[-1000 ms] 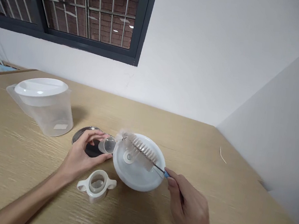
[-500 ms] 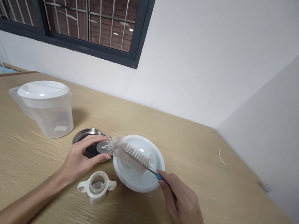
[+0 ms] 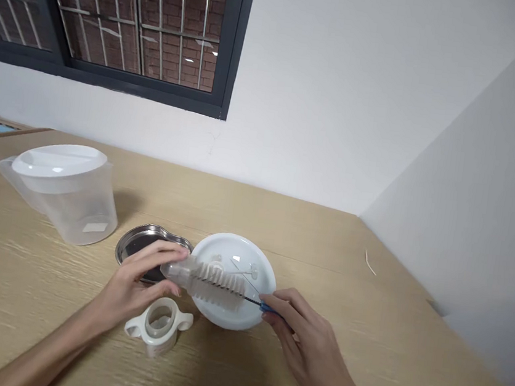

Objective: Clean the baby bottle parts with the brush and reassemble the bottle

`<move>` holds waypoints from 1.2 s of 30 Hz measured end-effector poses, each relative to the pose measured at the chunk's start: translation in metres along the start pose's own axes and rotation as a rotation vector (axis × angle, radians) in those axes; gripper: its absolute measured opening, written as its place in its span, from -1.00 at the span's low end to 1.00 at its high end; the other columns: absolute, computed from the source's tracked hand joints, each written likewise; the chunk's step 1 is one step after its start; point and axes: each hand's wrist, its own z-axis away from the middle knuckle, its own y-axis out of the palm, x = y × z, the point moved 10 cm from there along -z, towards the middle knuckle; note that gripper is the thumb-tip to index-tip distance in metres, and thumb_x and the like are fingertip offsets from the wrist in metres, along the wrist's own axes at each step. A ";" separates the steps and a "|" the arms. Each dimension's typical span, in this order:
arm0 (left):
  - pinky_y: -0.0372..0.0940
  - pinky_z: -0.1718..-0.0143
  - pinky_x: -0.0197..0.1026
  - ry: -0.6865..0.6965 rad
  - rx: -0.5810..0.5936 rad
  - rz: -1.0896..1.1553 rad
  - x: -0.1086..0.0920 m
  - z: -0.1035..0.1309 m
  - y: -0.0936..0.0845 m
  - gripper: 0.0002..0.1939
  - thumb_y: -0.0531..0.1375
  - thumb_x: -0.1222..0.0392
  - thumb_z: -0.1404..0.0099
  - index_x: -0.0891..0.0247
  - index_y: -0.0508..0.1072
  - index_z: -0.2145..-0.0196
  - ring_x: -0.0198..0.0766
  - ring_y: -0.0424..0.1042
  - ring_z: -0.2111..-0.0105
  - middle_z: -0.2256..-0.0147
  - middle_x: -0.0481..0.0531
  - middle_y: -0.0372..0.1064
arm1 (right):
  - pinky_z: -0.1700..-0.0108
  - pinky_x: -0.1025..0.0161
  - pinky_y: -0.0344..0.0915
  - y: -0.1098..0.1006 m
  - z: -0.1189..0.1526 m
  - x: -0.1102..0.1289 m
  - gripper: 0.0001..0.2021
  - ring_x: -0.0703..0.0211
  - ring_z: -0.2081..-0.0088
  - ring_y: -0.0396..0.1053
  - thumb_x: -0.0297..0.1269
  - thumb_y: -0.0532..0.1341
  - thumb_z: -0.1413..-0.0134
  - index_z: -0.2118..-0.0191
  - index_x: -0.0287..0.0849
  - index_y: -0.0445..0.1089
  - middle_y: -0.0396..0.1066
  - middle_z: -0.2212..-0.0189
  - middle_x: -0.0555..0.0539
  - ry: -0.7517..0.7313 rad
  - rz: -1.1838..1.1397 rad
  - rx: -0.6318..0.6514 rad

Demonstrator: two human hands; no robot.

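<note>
My left hand (image 3: 138,282) is closed around a clear, dome-ended piece (image 3: 174,272) that looks like a baby-bottle teat, fingers above and thumb below. In my right hand (image 3: 299,334), the blue handle (image 3: 267,308) of a bottle brush (image 3: 221,287) is pinched between thumb and fingers. The brush's white bristles lie over a white bowl (image 3: 259,317), its tip at the open end of the teat; how far in it reaches is hard to see. Small clear parts (image 3: 253,271) sit in the bowl. Just below my left hand stands a white two-handled bottle collar (image 3: 159,330).
A steel kidney dish (image 3: 128,243) lies behind my left hand, touching or close to the bowl. Further left stands a lidded clear plastic jug (image 3: 71,196). A thin pale strip (image 3: 370,263) rests at the right. Wall and barred window bound the table's back.
The brush and teat have come slightly lower and toward me, and the brush now lies more level. The whole view has shifted a little, moving everything left.
</note>
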 end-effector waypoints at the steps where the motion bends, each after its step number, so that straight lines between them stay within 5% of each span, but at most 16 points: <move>1: 0.46 -0.06 -0.20 -0.003 0.026 -0.016 -0.002 0.000 0.003 -0.49 0.37 0.26 -0.26 -0.07 0.46 -0.14 -0.21 0.48 -0.06 -0.06 0.03 0.47 | 0.31 0.39 0.34 0.001 0.000 0.001 -0.70 0.33 0.30 0.42 -0.52 0.11 -0.34 -0.09 -0.10 0.35 0.40 0.17 -0.09 -0.007 0.000 0.006; 10: 0.55 0.06 -0.18 -0.046 0.098 0.034 -0.006 -0.003 0.010 -0.48 0.34 0.32 -0.27 -0.10 0.48 -0.13 -0.15 0.50 -0.05 -0.08 0.05 0.47 | 0.42 0.36 0.29 0.001 0.000 0.004 -0.75 0.29 0.41 0.36 -0.47 0.08 -0.34 -0.01 -0.12 0.42 0.37 0.34 -0.04 0.005 -0.038 -0.108; 17: 0.50 -0.05 -0.06 -0.109 0.142 0.026 -0.006 -0.005 0.011 -0.58 0.39 0.22 -0.23 -0.05 0.57 -0.04 -0.10 0.52 -0.04 -0.05 0.09 0.52 | 0.57 0.44 0.34 0.012 0.010 -0.024 -0.73 0.32 0.62 0.38 -0.24 -0.01 -0.45 0.15 -0.12 0.42 0.38 0.60 0.09 0.327 -0.209 -0.145; 22: 0.41 -0.17 0.06 -0.243 0.061 0.066 0.011 -0.002 0.003 -0.57 0.42 0.15 -0.18 0.02 0.58 -0.03 -0.02 0.49 -0.10 -0.07 0.13 0.52 | 0.47 0.42 0.40 -0.007 0.000 0.009 -0.79 0.31 0.49 0.42 -0.24 0.29 -0.22 0.08 -0.09 0.32 0.45 0.39 0.04 0.087 -0.005 -0.173; 25: 0.37 -0.21 0.08 -0.373 -0.029 0.199 0.028 0.001 -0.002 -0.48 0.45 0.14 -0.14 0.07 0.53 -0.07 -0.01 0.48 -0.12 -0.07 0.16 0.53 | 0.31 0.39 0.46 -0.003 -0.003 0.022 -0.86 0.28 0.31 0.46 -0.43 0.20 -0.25 0.10 -0.11 0.32 0.43 0.25 -0.07 -0.028 0.003 -0.145; 29: 0.41 -0.18 -0.01 -0.468 -0.048 0.368 0.035 0.005 0.000 -0.45 0.50 0.19 -0.05 0.14 0.54 -0.02 -0.03 0.50 -0.11 -0.05 0.18 0.54 | 0.41 0.40 0.39 0.000 -0.001 0.031 -0.74 0.31 0.40 0.39 -0.52 0.23 -0.23 0.00 -0.15 0.36 0.41 0.33 -0.05 -0.141 0.002 -0.153; 36: 0.47 -0.05 -0.15 -0.482 -0.026 0.499 0.034 0.009 0.002 -0.43 0.52 0.25 0.00 0.08 0.55 0.00 -0.03 0.51 -0.09 -0.06 0.15 0.54 | 0.49 0.47 0.38 -0.006 0.000 0.016 -0.85 0.34 0.51 0.44 -0.36 0.20 -0.30 0.06 -0.06 0.45 0.48 0.43 0.05 0.031 -0.091 -0.195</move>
